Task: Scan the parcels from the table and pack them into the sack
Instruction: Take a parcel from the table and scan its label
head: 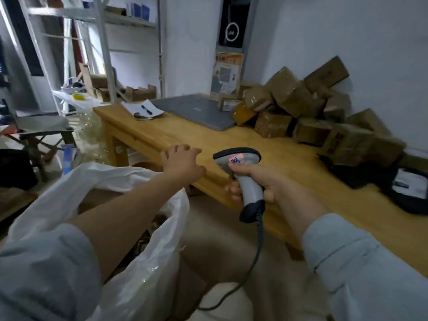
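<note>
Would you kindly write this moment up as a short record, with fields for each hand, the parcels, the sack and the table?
left hand: fingers relaxed, holding nothing, at the table's near edge
right hand: grips the scanner by its handle, head pointing over the table
parcels: brown boxes piled on the table's far side against the wall
sack: white, mouth open, on the floor side under the left arm
table: wooden; a closed grey laptop lies beside the pile

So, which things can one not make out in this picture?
Head view:
Inside of the sack: covered by the left forearm and its own folds.
Labels on the parcels: blurred.
Black device: cut off by the right edge.
Sticker writing on the scanner: too small.
</note>
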`<action>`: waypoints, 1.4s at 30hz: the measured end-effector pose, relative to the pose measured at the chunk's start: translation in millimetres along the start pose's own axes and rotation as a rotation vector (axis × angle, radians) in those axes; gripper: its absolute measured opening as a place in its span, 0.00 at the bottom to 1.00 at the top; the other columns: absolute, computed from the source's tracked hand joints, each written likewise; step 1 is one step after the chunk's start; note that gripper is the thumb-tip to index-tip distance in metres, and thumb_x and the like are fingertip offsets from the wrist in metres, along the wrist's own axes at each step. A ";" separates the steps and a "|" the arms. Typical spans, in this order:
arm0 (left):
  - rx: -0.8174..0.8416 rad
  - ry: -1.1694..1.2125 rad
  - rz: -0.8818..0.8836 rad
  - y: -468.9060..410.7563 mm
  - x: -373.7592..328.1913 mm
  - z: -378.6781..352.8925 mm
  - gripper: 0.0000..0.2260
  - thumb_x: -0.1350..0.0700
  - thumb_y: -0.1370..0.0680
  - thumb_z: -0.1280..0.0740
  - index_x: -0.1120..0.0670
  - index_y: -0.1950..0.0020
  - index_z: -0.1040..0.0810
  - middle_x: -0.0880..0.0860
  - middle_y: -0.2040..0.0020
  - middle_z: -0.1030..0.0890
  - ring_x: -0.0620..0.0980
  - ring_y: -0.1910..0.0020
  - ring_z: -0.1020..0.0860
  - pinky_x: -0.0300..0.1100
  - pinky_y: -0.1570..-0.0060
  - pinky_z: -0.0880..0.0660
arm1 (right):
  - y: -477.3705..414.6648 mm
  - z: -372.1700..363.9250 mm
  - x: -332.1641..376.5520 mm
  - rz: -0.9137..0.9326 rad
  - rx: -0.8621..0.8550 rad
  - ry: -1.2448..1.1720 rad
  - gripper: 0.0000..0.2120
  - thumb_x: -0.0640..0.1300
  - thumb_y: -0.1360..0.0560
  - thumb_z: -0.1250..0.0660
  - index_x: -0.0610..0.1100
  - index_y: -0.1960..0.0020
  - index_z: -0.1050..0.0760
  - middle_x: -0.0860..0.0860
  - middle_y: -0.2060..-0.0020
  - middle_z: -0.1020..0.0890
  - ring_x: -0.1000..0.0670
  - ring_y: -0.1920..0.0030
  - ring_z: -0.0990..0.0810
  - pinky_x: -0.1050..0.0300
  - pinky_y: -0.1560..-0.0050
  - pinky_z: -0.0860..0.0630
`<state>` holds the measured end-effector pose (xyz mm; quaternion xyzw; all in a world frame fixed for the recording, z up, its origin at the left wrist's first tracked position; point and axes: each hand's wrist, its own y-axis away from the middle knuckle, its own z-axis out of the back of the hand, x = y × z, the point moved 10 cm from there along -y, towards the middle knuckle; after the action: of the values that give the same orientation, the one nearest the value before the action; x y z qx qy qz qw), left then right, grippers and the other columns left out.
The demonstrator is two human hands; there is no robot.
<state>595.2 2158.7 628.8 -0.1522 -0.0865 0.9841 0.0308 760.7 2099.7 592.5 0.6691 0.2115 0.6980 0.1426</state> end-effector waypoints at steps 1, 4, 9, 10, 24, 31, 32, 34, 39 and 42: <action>-0.007 0.016 -0.032 -3.7 -21.7 2.9 0.26 0.46 0.24 0.37 0.43 0.26 0.36 0.52 0.25 0.38 0.57 0.27 0.42 0.55 0.30 0.48 | 7.9 14.8 4.3 0.018 0.000 -0.089 0.16 0.50 0.25 0.31 0.37 0.50 0.27 0.43 0.65 0.21 0.50 0.75 0.21 0.57 0.73 0.21; -0.011 0.048 -0.111 -10.6 -79.7 7.6 0.26 0.45 0.24 0.37 0.43 0.26 0.36 0.52 0.26 0.36 0.57 0.28 0.41 0.54 0.31 0.46 | 30.7 57.3 18.6 0.079 -0.018 -0.382 0.14 0.48 0.23 0.32 0.36 0.53 0.26 0.44 0.69 0.21 0.52 0.78 0.24 0.61 0.75 0.23; 0.049 0.097 -0.264 -14.8 -191.9 -7.5 0.26 0.45 0.23 0.37 0.44 0.25 0.37 0.52 0.27 0.35 0.57 0.28 0.40 0.54 0.32 0.43 | 71.7 167.8 37.5 0.211 -0.136 -0.675 0.10 0.42 0.23 0.33 0.34 0.53 0.28 0.43 0.70 0.21 0.53 0.80 0.27 0.63 0.77 0.25; 0.064 0.110 -0.280 -17.1 -209.8 -11.6 0.26 0.45 0.23 0.37 0.44 0.25 0.37 0.53 0.27 0.34 0.57 0.28 0.39 0.54 0.32 0.43 | 76.3 188.9 38.7 0.230 -0.164 -0.712 0.09 0.41 0.24 0.33 0.34 0.55 0.28 0.44 0.68 0.22 0.54 0.79 0.27 0.63 0.76 0.25; 0.181 0.279 -0.530 -116.4 -433.0 -81.7 0.23 0.48 0.23 0.34 0.54 0.30 0.30 0.56 0.34 0.27 0.58 0.36 0.28 0.50 0.39 0.27 | 35.1 403.1 19.8 0.354 -0.479 -0.873 0.02 0.35 0.23 0.38 0.36 0.53 0.27 0.45 0.69 0.19 0.54 0.79 0.24 0.63 0.76 0.24; 0.262 0.376 -0.404 -193.6 -495.6 -122.4 0.46 0.41 0.29 0.29 0.55 0.21 0.52 0.58 0.23 0.46 0.59 0.24 0.47 0.53 0.28 0.40 | -3.4 447.0 22.3 0.354 -0.449 -0.879 0.02 0.33 0.24 0.37 0.35 0.52 0.27 0.45 0.70 0.19 0.54 0.78 0.24 0.62 0.75 0.23; 0.293 0.374 -0.371 -202.7 -498.4 -128.4 0.47 0.41 0.29 0.30 0.56 0.21 0.55 0.58 0.22 0.49 0.59 0.23 0.49 0.53 0.27 0.42 | -7.7 450.2 21.9 0.347 -0.447 -0.873 0.02 0.33 0.24 0.37 0.35 0.53 0.26 0.45 0.70 0.19 0.54 0.78 0.24 0.62 0.75 0.23; 0.362 0.419 -0.314 -221.0 -500.3 -144.6 0.49 0.43 0.28 0.29 0.56 0.21 0.60 0.58 0.21 0.52 0.59 0.23 0.51 0.54 0.27 0.43 | -15.2 456.1 22.0 0.340 -0.443 -0.857 0.02 0.33 0.24 0.37 0.35 0.54 0.26 0.45 0.70 0.19 0.54 0.78 0.25 0.62 0.76 0.24; 0.434 0.691 -0.255 -240.0 -497.0 -166.1 0.48 0.54 0.29 0.26 0.58 0.21 0.57 0.57 0.25 0.39 0.57 0.29 0.37 0.44 0.40 0.34 | -27.7 464.2 24.1 0.350 -0.424 -0.849 0.04 0.33 0.24 0.37 0.35 0.50 0.27 0.44 0.70 0.19 0.54 0.79 0.25 0.63 0.76 0.24; 0.355 0.716 -0.313 -236.9 -489.3 -152.9 0.52 0.53 0.32 0.23 0.56 0.21 0.57 0.57 0.25 0.41 0.57 0.28 0.39 0.47 0.35 0.34 | -28.5 459.4 20.2 0.339 -0.413 -0.862 0.03 0.33 0.24 0.38 0.34 0.54 0.26 0.45 0.71 0.19 0.54 0.79 0.26 0.63 0.76 0.25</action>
<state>1115.7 2373.7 671.8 -0.4614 0.0785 0.8523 0.2334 1213.9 2182.3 603.3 0.8792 -0.1208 0.3989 0.2310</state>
